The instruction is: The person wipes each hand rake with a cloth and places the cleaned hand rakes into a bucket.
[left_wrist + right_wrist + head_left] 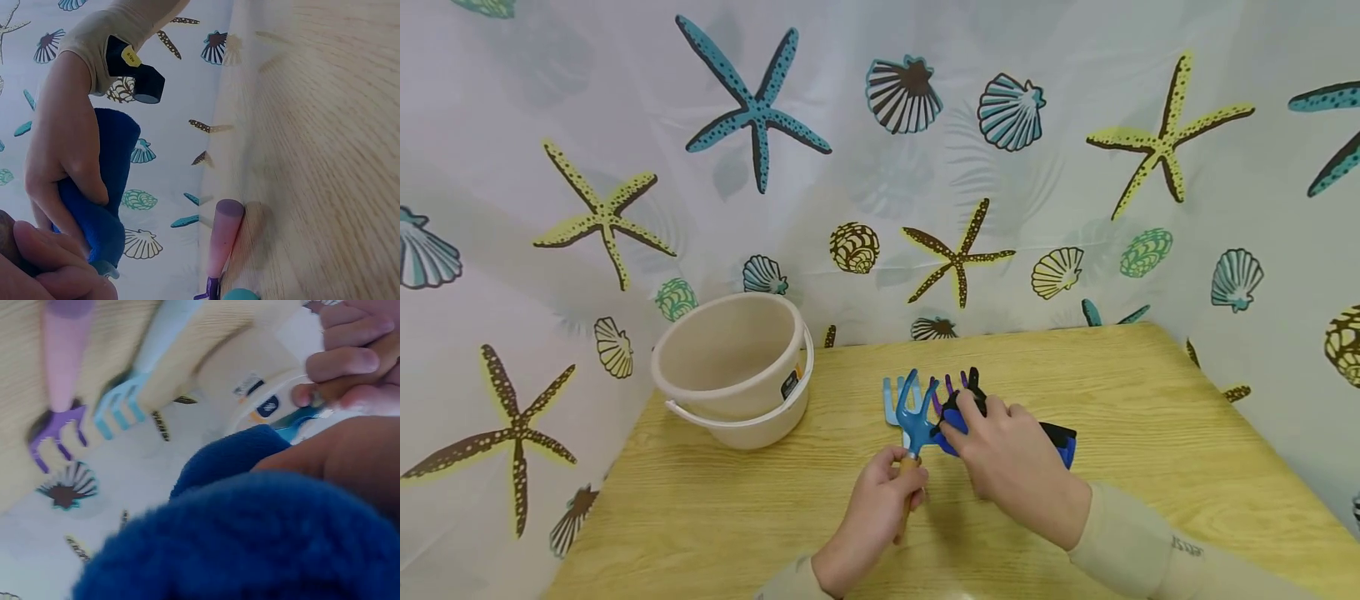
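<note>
My left hand [880, 496] holds the wooden handle of a small blue hand rake [913, 423], its curved tines pointing away from me. Fuzzy blue cloth with black parts [1063, 444] is gripped in my right hand [1018, 457], its left end right at the rake's head. In the left wrist view the blue cloth [115, 153] hangs past the right hand's fingers. Behind the held rake lie a light blue rake [119, 405] and a purple rake [59, 428] with a pink handle, flat on the table and partly hidden in the head view.
A cream bucket [737, 421] with a white handle stands at the table's back left. Beneath everything is a wood-grain table [1150, 467]. Behind and beside it hangs a white curtain [820, 192] printed with starfish and shells. A black camera [140, 78] sits on the right wrist.
</note>
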Demonstrator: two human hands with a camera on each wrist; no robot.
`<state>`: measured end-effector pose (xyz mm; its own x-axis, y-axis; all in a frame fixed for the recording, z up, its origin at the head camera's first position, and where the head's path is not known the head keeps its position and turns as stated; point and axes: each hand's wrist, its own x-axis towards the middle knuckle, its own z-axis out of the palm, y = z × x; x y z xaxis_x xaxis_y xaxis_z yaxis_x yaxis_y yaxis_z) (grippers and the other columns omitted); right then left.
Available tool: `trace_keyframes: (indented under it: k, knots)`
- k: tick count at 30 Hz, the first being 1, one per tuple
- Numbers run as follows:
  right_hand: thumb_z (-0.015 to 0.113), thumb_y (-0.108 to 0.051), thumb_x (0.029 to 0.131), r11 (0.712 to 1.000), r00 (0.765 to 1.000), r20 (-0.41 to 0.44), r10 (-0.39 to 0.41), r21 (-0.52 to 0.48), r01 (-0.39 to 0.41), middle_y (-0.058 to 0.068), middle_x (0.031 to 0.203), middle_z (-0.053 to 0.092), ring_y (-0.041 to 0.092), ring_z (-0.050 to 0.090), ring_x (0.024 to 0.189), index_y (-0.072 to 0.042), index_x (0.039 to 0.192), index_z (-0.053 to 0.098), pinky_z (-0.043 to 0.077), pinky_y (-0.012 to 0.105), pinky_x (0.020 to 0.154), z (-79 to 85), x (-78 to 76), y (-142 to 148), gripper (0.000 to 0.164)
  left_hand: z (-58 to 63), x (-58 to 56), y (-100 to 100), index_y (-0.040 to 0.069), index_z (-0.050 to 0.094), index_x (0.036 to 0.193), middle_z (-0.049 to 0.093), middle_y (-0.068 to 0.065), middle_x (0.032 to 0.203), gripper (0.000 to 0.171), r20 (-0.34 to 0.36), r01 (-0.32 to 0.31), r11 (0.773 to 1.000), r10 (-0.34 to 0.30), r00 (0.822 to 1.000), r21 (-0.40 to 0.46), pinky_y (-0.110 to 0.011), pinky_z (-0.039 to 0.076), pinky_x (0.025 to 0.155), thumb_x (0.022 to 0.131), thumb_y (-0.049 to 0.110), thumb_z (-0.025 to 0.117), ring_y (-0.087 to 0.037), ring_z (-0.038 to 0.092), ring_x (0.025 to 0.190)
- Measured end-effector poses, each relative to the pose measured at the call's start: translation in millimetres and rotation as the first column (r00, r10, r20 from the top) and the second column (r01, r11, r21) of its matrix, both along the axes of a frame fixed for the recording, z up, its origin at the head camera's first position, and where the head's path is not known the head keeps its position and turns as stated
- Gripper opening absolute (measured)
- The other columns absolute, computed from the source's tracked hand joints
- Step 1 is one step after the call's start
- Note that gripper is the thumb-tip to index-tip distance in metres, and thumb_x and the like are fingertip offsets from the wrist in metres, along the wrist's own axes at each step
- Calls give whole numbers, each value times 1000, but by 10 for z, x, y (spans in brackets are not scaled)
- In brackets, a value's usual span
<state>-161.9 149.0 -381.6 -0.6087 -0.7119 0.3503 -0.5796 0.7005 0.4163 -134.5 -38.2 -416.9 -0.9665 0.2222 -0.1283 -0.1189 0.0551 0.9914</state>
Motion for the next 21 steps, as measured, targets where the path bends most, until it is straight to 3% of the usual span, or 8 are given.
trace_keyframes:
  k: [3, 6, 10, 14, 21]
  knots:
    - [70, -23, 78, 1000, 1000, -13, -27, 12, 28, 23, 107, 55, 31, 54, 64, -18, 113, 70, 51, 36, 42, -25, -25, 49, 36, -19, -7, -6, -2, 49, 104, 50, -1, 60, 24, -11, 0, 1000, 0, 1000, -10, -17, 28, 27, 89, 14, 58, -8, 33, 41]
    - [73, -23, 76, 999, 999, 28, -23, -27, 24, 22, 108, 54, 31, 53, 66, -19, 115, 69, 51, 36, 43, -25, -22, 49, 40, -33, -16, -4, -2, 48, 104, 50, -2, 60, 23, -8, 7, 1000, -7, 1000, -3, -17, 29, 27, 89, 14, 57, -9, 34, 42]
    - [76, -19, 72, 991, 996, 73, 49, -131, -39, 19, 105, 54, 29, 53, 65, -19, 112, 70, 52, 36, 43, 18, 35, -39, 41, -32, -31, 6, -1, 48, 102, 50, -3, 61, 22, -3, -1, 1000, 1, 1000, 1, -18, 29, 27, 89, 14, 56, -10, 35, 42]
    - [73, -13, 75, 977, 992, 59, 116, -184, -103, 20, 107, 55, 30, 56, 69, -19, 109, 70, 55, 38, 48, 54, 76, -113, 35, -14, -47, 12, 0, 47, 102, 52, -6, 63, 21, 11, -9, 1000, 9, 1000, 5, -18, 29, 27, 90, 16, 56, -10, 35, 42]
    - [74, -19, 74, 988, 996, 55, 77, -136, -69, 20, 104, 55, 29, 55, 66, -18, 112, 71, 55, 39, 49, -27, -4, -15, 38, -5, -48, -6, -3, 48, 103, 51, -2, 61, 23, 4, 10, 1000, -10, 1000, 10, -18, 28, 27, 88, 13, 56, -9, 34, 39]
